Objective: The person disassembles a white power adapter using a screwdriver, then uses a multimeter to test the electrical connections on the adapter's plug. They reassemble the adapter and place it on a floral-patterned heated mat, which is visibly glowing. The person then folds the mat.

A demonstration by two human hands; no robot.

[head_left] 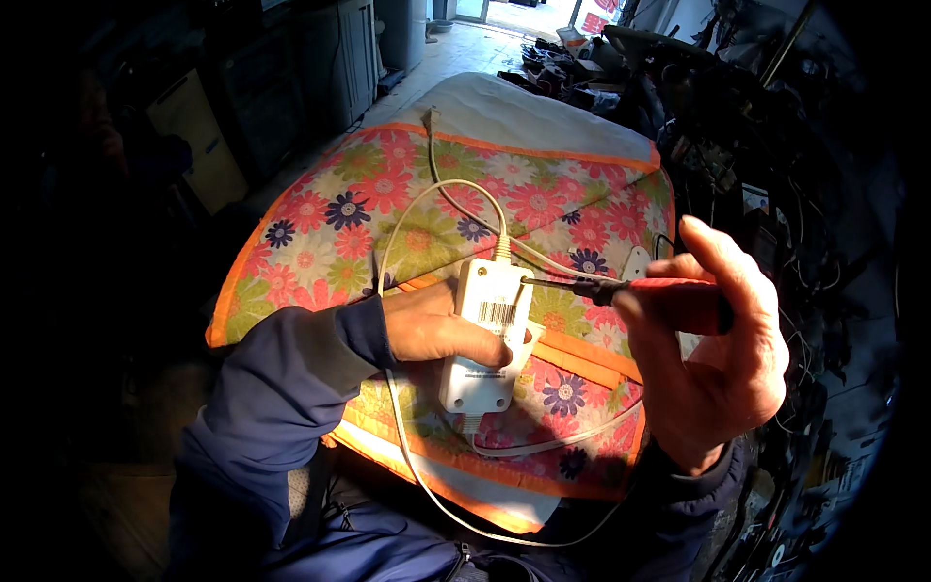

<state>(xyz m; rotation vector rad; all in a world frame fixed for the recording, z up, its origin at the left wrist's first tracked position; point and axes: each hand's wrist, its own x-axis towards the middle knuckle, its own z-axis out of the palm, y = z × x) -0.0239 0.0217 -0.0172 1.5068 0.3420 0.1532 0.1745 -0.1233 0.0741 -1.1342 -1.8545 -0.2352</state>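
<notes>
While the left hand is gripping the white box above the flowered cloth, the right hand, at three o'clock, is gripping a screwdriver at its one-o'clock corner; screw-turning is seemingly happening; the next turn is probably needing square seating.

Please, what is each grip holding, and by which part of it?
The left grip holds the white box by its middle, thumb across the face. The right grip holds the screwdriver by its red handle.
</notes>
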